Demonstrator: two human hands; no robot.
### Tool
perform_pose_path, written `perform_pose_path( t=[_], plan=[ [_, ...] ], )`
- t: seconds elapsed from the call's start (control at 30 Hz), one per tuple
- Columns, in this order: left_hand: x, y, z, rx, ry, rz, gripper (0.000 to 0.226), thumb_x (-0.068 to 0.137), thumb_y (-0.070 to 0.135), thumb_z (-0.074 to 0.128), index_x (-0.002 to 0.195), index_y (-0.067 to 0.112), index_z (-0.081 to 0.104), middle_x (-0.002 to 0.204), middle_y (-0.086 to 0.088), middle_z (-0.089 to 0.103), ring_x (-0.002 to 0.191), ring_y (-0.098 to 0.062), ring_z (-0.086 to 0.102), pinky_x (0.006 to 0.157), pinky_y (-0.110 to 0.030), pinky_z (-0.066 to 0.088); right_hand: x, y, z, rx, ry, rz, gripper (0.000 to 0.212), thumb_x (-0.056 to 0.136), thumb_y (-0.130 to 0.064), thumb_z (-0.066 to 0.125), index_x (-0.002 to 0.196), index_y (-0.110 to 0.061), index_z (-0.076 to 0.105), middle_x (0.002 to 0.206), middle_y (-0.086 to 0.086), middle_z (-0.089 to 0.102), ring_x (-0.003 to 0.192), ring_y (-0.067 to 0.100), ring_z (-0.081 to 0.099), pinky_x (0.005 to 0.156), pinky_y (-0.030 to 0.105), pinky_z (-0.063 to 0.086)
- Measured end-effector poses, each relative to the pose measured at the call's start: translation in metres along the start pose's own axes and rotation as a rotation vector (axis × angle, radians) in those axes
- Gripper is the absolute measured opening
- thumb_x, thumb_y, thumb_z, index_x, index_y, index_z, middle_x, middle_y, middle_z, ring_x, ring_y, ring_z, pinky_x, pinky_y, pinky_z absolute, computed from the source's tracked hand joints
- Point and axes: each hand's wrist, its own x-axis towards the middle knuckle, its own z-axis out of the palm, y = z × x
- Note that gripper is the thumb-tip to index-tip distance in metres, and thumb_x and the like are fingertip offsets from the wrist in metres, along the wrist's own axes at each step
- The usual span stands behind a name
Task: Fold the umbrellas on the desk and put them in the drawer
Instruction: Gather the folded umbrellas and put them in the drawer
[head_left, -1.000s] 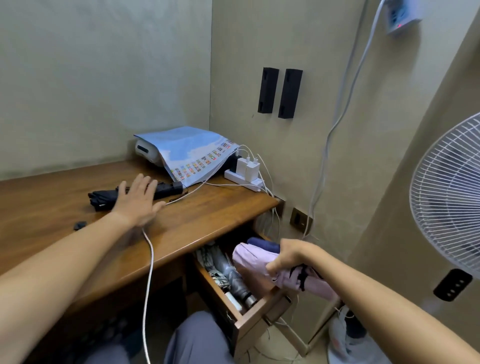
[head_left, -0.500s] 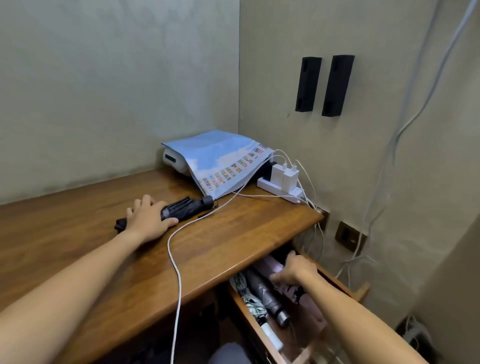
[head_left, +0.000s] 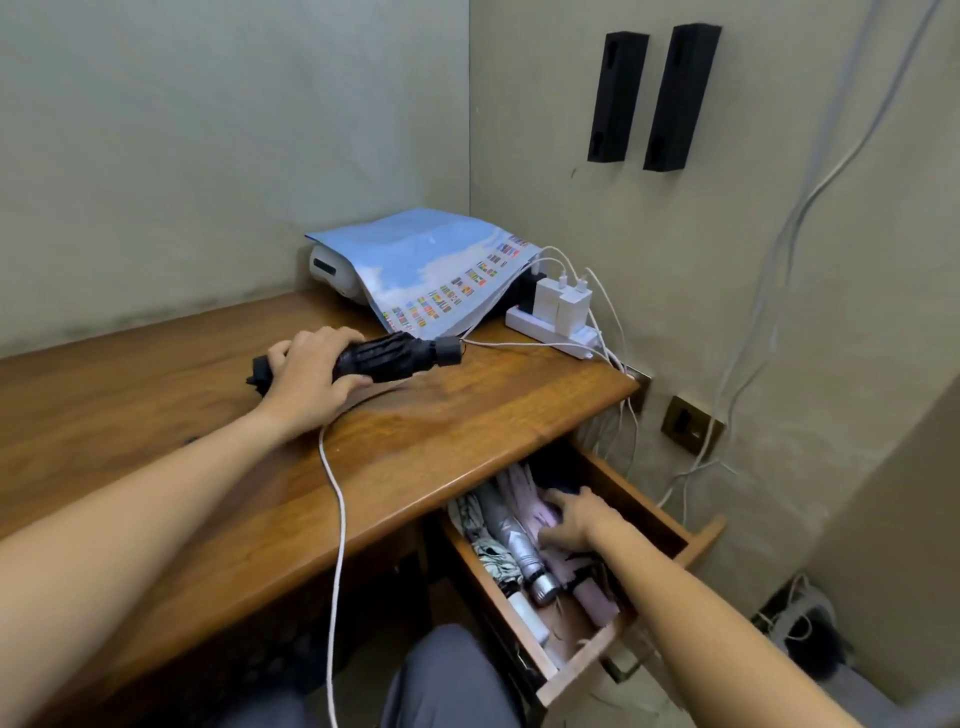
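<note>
A folded black umbrella (head_left: 395, 357) lies on the wooden desk (head_left: 441, 431) near its back right corner. My left hand (head_left: 306, 376) grips it around the middle, fingers curled over the top. Below the desk's right end an open drawer (head_left: 696, 540) holds a folded pink umbrella (head_left: 535, 512), a grey one (head_left: 511, 540) and a patterned one (head_left: 480, 540) side by side. My right hand (head_left: 576, 519) rests flat on the pink umbrella inside the drawer, fingers straight.
A blue printed sheet (head_left: 431, 265) covers a white device (head_left: 330, 270) at the desk's back. A white power strip (head_left: 553, 327) with chargers sits beside it. A white cable (head_left: 337, 519) runs over the desk's front edge. My knee (head_left: 441, 675) is below the drawer.
My left hand closed around the black umbrella. My right hand lowered the pink umbrella into the drawer and now lies flat on it. The view turned left, away from the fan.
</note>
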Motion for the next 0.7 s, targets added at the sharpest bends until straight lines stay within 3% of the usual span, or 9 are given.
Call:
perform_pose_path(
  t=[0.1,0.17,0.23,0.33,0.37,0.43,0.53,0.63,0.7],
  plan=[
    [0.001,0.025,-0.005,0.001,-0.073,0.198,0.039,0.085,0.035,0.078,0.12,0.035,0.062,0.111,0.011,0.061,0.114,-0.023,0.053,0.093,-0.036,0.02,-0.009,0.018,-0.019,-0.026,-0.16,-0.042,0.084,0.083,-0.057,0.072,0.157,-0.042,0.034,0.16,0.003,0.041,0.143,0.025,0.045,0.116,0.034,0.039],
    [-0.001,0.045,-0.005,0.047,-0.12,0.35,0.043,0.083,0.04,0.075,0.123,0.032,0.062,0.118,0.007,0.064,0.117,-0.025,0.054,0.097,-0.038,0.02,-0.017,0.032,-0.035,0.061,-0.187,-0.08,0.06,0.09,-0.039,0.072,0.147,-0.036,0.054,0.147,-0.005,0.057,0.13,0.016,0.056,0.11,0.027,0.041],
    [-0.004,0.069,-0.002,0.08,-0.163,0.487,0.045,0.082,0.041,0.077,0.124,0.032,0.062,0.123,0.007,0.063,0.119,-0.022,0.051,0.103,-0.04,0.021,-0.028,0.041,-0.051,0.256,0.002,-0.089,0.035,0.093,-0.01,0.059,0.117,-0.029,0.075,0.114,-0.006,0.071,0.097,0.012,0.065,0.085,0.021,0.05],
    [-0.015,0.113,0.004,0.108,-0.2,0.674,0.049,0.079,0.043,0.081,0.123,0.034,0.061,0.12,0.01,0.062,0.116,-0.018,0.048,0.103,-0.041,0.022,-0.06,0.043,-0.079,0.786,0.281,-0.108,0.045,0.092,0.005,0.034,0.087,-0.015,0.073,0.102,0.014,0.074,0.07,0.016,0.066,0.061,0.023,0.05],
    [-0.019,0.127,0.009,0.101,-0.225,0.716,0.05,0.078,0.046,0.08,0.123,0.033,0.061,0.119,0.011,0.062,0.115,-0.017,0.048,0.103,-0.04,0.022,-0.074,0.04,-0.089,0.936,0.277,-0.168,0.043,0.096,0.003,0.032,0.091,-0.011,0.072,0.107,0.019,0.073,0.072,0.018,0.068,0.064,0.024,0.052],
    [-0.029,0.156,0.019,0.07,-0.304,0.75,0.051,0.079,0.048,0.078,0.125,0.031,0.06,0.12,0.01,0.062,0.118,-0.017,0.045,0.104,-0.041,0.02,-0.104,0.03,-0.104,1.09,0.079,-0.331,0.037,0.106,-0.016,0.036,0.115,-0.007,0.071,0.119,0.022,0.071,0.091,0.024,0.073,0.083,0.032,0.057],
    [-0.048,0.189,0.034,0.059,-0.423,0.728,0.056,0.08,0.045,0.079,0.126,0.024,0.057,0.124,0.006,0.061,0.124,-0.018,0.046,0.108,-0.039,0.02,-0.13,0.022,-0.106,0.95,-0.325,-0.464,0.049,0.103,-0.054,0.05,0.145,-0.027,0.053,0.139,0.013,0.063,0.125,0.028,0.062,0.1,0.044,0.051],
    [-0.069,0.202,0.042,0.004,-0.512,0.672,0.064,0.078,0.046,0.083,0.126,0.019,0.05,0.123,0.001,0.061,0.122,-0.02,0.05,0.109,-0.036,0.028,-0.133,0.016,-0.091,0.704,-0.361,-0.387,0.059,0.087,-0.036,0.08,0.139,-0.041,0.052,0.138,0.003,0.063,0.127,0.026,0.061,0.107,0.052,0.048],
    [-0.077,0.2,0.047,0.014,-0.454,0.729,0.072,0.079,0.047,0.081,0.136,0.02,0.048,0.14,0.0,0.054,0.136,-0.02,0.044,0.114,-0.037,0.027,-0.132,0.014,-0.083,0.63,-0.368,-0.32,0.049,0.082,-0.016,0.075,0.127,-0.024,0.058,0.121,0.011,0.067,0.113,0.028,0.066,0.103,0.052,0.053]
  ],
)
